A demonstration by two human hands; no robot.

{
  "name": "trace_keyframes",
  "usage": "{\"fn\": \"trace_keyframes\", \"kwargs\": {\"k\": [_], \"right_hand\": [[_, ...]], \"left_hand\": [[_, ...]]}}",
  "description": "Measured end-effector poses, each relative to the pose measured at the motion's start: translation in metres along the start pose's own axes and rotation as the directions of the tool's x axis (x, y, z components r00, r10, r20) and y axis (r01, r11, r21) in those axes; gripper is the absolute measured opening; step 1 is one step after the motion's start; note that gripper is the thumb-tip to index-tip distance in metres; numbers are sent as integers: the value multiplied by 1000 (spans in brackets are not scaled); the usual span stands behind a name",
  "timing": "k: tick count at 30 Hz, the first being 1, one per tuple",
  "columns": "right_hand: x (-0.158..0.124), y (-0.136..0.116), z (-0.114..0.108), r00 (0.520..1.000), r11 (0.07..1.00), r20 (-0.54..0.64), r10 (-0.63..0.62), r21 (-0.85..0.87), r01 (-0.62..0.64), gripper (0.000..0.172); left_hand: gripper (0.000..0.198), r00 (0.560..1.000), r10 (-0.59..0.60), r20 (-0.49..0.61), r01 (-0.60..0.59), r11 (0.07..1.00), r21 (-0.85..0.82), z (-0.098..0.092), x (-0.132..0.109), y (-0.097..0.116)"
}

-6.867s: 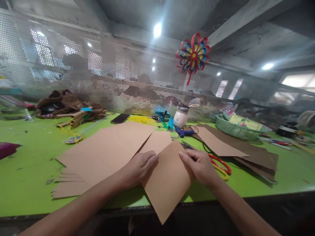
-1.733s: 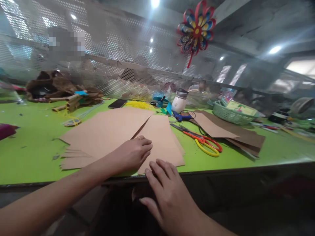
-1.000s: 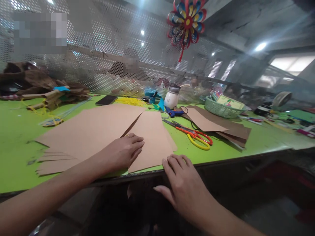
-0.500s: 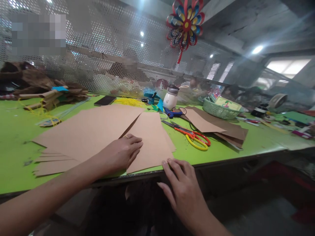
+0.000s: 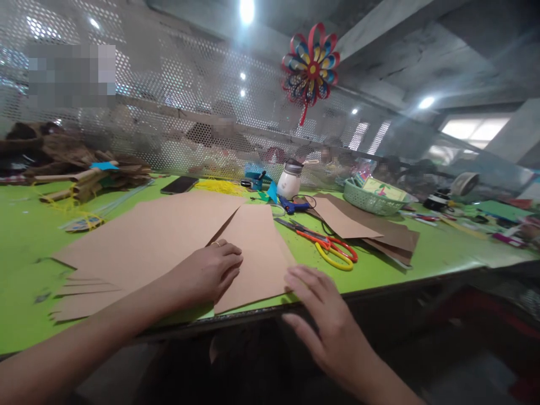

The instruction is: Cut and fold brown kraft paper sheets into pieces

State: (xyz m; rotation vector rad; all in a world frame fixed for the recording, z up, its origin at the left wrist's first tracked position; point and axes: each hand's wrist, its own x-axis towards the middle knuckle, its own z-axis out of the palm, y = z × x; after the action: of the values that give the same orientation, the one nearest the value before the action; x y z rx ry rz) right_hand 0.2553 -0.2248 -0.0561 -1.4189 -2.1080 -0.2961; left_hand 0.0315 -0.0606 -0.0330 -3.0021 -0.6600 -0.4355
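Note:
My left hand [image 5: 216, 271] lies on the sheets with its palm down and its slightly bent fingers resting on a narrow folded piece of brown paper [image 5: 258, 247]. Under my left wrist and beyond it spread larger brown paper sheets [image 5: 164, 233], stacked unevenly. My right hand [image 5: 329, 306], a little blurred, is at the narrow piece's right front corner with fingers and thumb apart, grasping nothing; whether the fingertips touch the paper I cannot tell. Scissors [image 5: 323, 241] with red and yellow handles lie right of the paper, their blades towards the back left.
Behind the paper are a phone [image 5: 179, 184], yellow strands [image 5: 219, 186], a white bottle [image 5: 289, 179] and a blue glue gun [image 5: 293, 205]. To the right, darker brown sheets [image 5: 392, 232] lie by a green basket [image 5: 371, 198]. The green table's front edge [image 5: 253, 311] runs before me.
My right hand has shifted slightly right along the paper's corner. My left hand stays on the paper. The whole view has tipped upward a little.

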Motion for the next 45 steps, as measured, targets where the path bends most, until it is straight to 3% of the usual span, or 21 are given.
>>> {"fn": "trace_keyframes", "kwargs": {"k": [2,6,9,13,18,22,25,28,31,34,39,45], "right_hand": [[2,-11,13,995,998,90,-53,-21,55,49],[-6,-21,36,992,989,95,-88,-113,98,57],[-10,-20,42,993,983,63,-101,-145,109,56],[-9,-17,46,992,978,35,-118,-172,122,57],[-11,-21,52,992,980,19,-122,-158,123,61],[-2,-19,29,995,995,4,-95,-7,95,50],[21,10,4,998,997,-7,62,56,-61,31],[55,66,-9,970,956,60,236,-191,-221,27],[84,120,-2,949,936,138,282,-259,-240,23],[96,151,18,937,925,183,299,-295,-238,21],[91,167,30,942,919,115,315,-287,-272,16],[66,150,-10,970,958,3,244,-160,-240,26]], "left_hand": [[27,999,-11,30,11,1000,-8,-3,6,0],[22,996,-58,70,56,998,31,-6,19,1],[23,974,-208,87,203,977,68,-8,30,0],[35,904,-397,155,401,916,8,-8,46,-8],[28,877,-437,199,463,880,-108,-4,57,-18],[24,905,-390,168,420,883,-211,-6,53,-18],[24,925,-357,131,380,883,-276,-8,50,-20],[28,936,-332,115,351,876,-332,-8,49,-27],[30,947,-290,136,320,861,-395,-7,49,-34],[31,954,-250,163,297,838,-457,-8,45,-38],[33,958,-204,202,283,793,-539,-8,38,-39],[36,966,-182,184,257,750,-609,-10,38,-38]]}}
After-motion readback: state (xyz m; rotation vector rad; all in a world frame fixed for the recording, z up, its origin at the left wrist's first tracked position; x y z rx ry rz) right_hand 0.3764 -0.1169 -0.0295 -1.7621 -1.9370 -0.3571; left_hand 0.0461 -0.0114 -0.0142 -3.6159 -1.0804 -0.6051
